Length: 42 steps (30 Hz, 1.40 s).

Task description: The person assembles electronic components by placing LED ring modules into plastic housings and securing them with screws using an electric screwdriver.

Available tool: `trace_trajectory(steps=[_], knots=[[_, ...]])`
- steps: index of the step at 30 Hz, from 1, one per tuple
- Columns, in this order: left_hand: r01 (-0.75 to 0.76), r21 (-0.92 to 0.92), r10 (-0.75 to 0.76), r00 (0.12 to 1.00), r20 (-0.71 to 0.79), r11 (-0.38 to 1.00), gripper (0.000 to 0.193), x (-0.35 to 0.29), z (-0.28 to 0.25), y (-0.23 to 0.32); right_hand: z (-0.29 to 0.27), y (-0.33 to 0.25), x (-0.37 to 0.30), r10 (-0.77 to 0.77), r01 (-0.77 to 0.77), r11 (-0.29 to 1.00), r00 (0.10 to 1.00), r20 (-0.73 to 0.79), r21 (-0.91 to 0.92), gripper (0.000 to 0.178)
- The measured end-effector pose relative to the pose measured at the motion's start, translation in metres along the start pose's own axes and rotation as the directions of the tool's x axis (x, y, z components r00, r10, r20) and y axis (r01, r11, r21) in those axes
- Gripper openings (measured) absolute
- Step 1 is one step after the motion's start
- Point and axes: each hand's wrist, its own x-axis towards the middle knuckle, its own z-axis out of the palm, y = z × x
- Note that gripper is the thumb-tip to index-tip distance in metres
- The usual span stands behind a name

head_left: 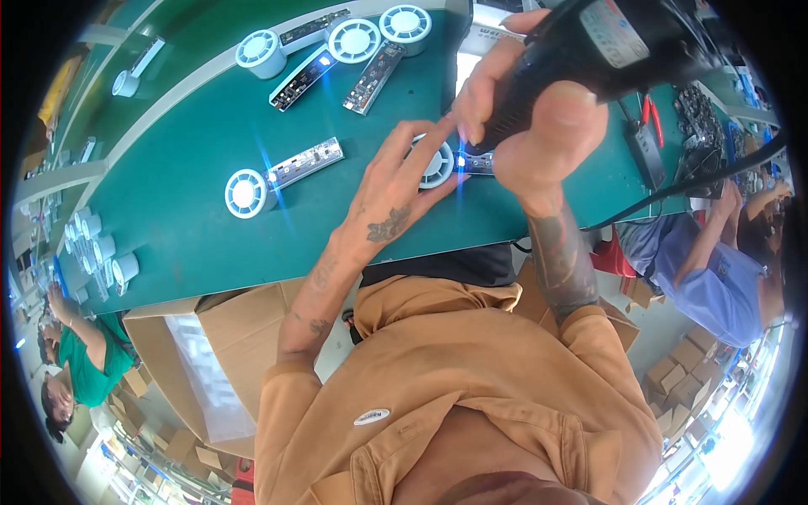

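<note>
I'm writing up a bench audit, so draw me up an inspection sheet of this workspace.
Surface: flat green tabletop, bearing the pieces below.
Job's things: round white unit with a slotted face, with a slim circuit board showing a blue-white light; a similar lit unit to the left; three more grouped farther back.
Clutter: red-handled tool, black rectangular box and heap of dark parts, all right.
Hands: left hand, fingers around the slotted unit; right hand gripping a bulky black handheld device.
Cables: thick black cable, right side.
Surroundings: open brown cardboard box; co-workers on both sides.
</note>
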Motion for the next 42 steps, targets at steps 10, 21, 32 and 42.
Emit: trace_trajectory(steps=[10,21,32,42], knots=[[-0.012,0.000,0.012,1.000,0.005,1.000,0.064,0.002,-0.001,-0.002,-0.008,-0.026,0.002,0.297,-0.289,0.945,0.955,0.025,-0.154,0.092],[-0.039,0.064,0.039,0.999,-0.002,0.997,0.073,-0.003,0.001,-0.008,-0.045,-0.043,0.056,0.022,-0.059,0.940,0.993,-0.114,-0.336,0.081],[-0.030,0.054,0.030,1.000,0.008,0.998,0.071,-0.001,0.001,-0.005,-0.023,-0.040,0.024,0.169,-0.238,0.896,0.964,-0.207,-0.374,0.094],[-0.070,0.084,0.071,0.998,-0.004,0.994,0.059,0.001,0.001,-0.007,0.000,-0.035,-0.001,0.292,-0.301,0.929,0.954,-0.075,-0.215,0.096]])
